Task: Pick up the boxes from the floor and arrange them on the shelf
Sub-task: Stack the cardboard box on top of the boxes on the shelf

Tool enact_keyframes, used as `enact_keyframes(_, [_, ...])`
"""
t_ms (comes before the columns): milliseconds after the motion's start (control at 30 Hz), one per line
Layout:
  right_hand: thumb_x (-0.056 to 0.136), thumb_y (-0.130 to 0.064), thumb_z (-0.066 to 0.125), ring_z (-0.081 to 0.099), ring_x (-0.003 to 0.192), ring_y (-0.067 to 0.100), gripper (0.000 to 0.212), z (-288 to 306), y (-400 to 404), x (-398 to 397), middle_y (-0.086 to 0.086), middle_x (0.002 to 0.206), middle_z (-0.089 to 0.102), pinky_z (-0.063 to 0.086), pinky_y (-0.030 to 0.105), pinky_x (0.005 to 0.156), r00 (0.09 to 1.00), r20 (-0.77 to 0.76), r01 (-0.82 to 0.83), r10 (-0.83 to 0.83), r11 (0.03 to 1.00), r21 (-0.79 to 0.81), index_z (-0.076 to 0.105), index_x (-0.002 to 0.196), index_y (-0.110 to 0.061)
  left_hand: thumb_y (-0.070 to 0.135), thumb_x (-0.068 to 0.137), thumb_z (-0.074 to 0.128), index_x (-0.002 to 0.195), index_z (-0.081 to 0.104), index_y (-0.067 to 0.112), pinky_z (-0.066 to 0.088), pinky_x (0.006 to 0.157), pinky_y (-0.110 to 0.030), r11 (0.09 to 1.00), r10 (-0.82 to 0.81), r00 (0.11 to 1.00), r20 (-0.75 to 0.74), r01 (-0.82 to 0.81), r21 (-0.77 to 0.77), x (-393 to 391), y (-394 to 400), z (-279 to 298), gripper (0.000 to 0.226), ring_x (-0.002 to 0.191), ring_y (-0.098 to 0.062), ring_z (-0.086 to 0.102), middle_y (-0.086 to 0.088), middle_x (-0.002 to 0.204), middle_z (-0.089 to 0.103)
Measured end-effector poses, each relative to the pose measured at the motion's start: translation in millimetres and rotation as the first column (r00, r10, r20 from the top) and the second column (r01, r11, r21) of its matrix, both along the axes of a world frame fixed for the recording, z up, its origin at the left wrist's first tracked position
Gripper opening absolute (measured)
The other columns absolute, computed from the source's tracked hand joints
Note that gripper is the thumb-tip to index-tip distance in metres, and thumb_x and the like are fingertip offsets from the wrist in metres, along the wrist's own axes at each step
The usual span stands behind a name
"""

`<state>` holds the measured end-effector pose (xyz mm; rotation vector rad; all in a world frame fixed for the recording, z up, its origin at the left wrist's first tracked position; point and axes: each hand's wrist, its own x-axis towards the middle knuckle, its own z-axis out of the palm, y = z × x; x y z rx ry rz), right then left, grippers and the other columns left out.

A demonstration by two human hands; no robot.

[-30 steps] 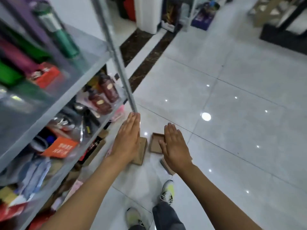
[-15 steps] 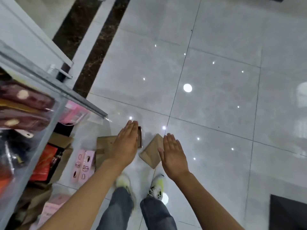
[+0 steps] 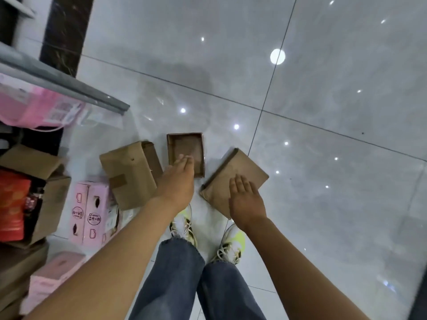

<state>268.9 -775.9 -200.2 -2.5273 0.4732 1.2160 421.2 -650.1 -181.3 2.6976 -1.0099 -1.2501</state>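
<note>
Three brown cardboard boxes lie on the grey tiled floor in front of my feet. The left box (image 3: 129,174) lies on its side with tape on it. A small open box (image 3: 186,146) sits in the middle, its hollow facing up. The right one is a flat closed box (image 3: 240,167), turned at an angle. My left hand (image 3: 178,181) hovers with straight fingers over the near edge of the open box. My right hand (image 3: 247,202) is stretched flat above the flat box. Neither hand holds anything.
The metal edge of the shelf (image 3: 62,86) juts in at the left, with pink packages (image 3: 39,109) beneath it. Pink cartons (image 3: 89,211) and an open cardboard carton (image 3: 44,181) with red goods stand on the floor at the left. My shoes (image 3: 208,234) are just behind the boxes.
My view has tipped further down and closer to the floor. All three boxes now show fully, and both hands have dropped nearer to them.
</note>
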Motion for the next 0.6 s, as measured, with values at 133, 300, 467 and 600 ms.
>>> enact_keyframes(133, [0.098, -0.016, 0.038, -0.001, 0.15, 0.03, 0.067, -71.0, 0.7, 20.2, 0.016, 0.162, -0.002, 0.003, 0.041, 0.121, 0.999, -0.04, -0.035, 0.036, 0.999, 0.007, 0.001, 0.155, -0.01, 0.012, 0.102, 0.029, 0.152, 0.011, 0.005, 0.017, 0.119, -0.039, 0.998, 0.038, 0.995, -0.092, -0.034, 0.043, -18.7, 7.1, -63.5, 0.053, 0.149, -0.021, 0.005, -0.009, 0.16, 0.012])
enact_keyframes(300, [0.099, -0.022, 0.042, -0.011, 0.15, 0.028, 0.072, -131.3, 2.5, 39.1, 0.014, 0.162, -0.008, -0.005, 0.043, 0.121, 0.985, -0.077, -0.157, 0.157, 0.988, -0.001, -0.002, 0.156, -0.019, 0.013, 0.1, 0.03, 0.151, 0.011, 0.003, 0.02, 0.118, -0.041, 0.973, 0.094, 0.988, -0.122, -0.066, 0.22, -39.1, 21.6, -109.4, 0.055, 0.149, -0.023, 0.006, -0.01, 0.16, 0.013])
enact_keyframes(467, [0.1, -0.03, 0.035, -0.011, 0.149, 0.031, 0.06, -153.6, -2.6, 47.9, 0.014, 0.163, 0.002, -0.011, 0.055, 0.117, 0.942, -0.187, -0.287, 0.277, 0.958, -0.026, 0.015, 0.154, -0.012, 0.009, 0.098, 0.031, 0.151, 0.012, 0.004, 0.021, 0.117, -0.04, 0.971, 0.114, 0.98, -0.16, -0.076, 0.228, -34.8, 27.8, -122.5, 0.057, 0.149, -0.022, 0.005, -0.009, 0.16, 0.012])
enact_keyframes(600, [0.09, -0.028, 0.057, 0.029, 0.142, 0.031, 0.055, -137.5, -5.6, 42.0, 0.008, 0.141, 0.049, -0.012, 0.06, 0.115, 0.909, -0.207, -0.368, 0.361, 0.93, 0.005, 0.041, 0.142, -0.016, 0.008, 0.096, 0.037, 0.151, 0.012, 0.002, 0.026, 0.115, -0.042, 0.958, 0.18, 0.973, -0.148, -0.139, 0.252, -28.7, 32.3, -107.2, 0.06, 0.148, -0.025, 0.011, -0.012, 0.158, 0.016])
